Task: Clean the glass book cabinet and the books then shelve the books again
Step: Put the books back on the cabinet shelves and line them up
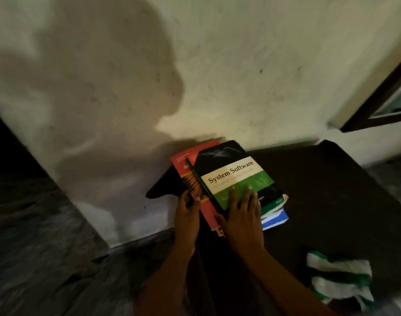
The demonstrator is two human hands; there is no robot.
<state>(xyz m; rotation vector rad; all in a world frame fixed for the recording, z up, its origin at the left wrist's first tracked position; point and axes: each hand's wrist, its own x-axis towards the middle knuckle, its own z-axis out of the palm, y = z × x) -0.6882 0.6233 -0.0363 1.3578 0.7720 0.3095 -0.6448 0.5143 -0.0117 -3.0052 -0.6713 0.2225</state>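
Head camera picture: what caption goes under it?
Left hand grips the red book, right hand rests flat on the System Software book stacked above it; a striped cloth lies nearby.

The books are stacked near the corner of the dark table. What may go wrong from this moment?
The red paperback book sits near the dark table's left corner, held at its edge by the left hand; a slip could send it over the edge.
The green-and-black "System Software" book lies skewed on top under the flat right hand; a push might slide it off.
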